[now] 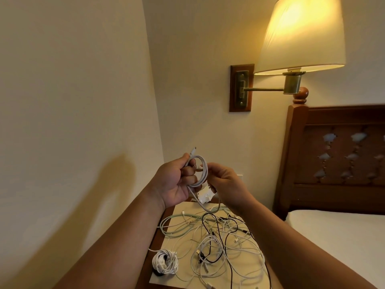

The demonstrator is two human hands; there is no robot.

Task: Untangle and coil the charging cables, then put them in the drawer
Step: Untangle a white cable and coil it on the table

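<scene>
While the left hand (177, 181) curls its fingers round a small white coil (201, 171), connector sticking up at 12 o'clock, the right hand (226, 184) pinches the same cable at the coil's 3 o'clock side, fingers bent. Both hands hover above the far edge of the surface (185, 208). The cable's loose tail drops from the coil's 6 o'clock to the tangle (218, 236) of white, pale green and black cables spread over the surface. A finished white bundle (164, 261) lies at the tangle's 8 o'clock, near the surface's left edge. I judge the step to be winding one freed cable, with most of the task left. Next the right hand should feed the tail round for the last loops, keeping it clear of the tangle so nothing is dragged up, then set the coil down. No drawer is in view
</scene>
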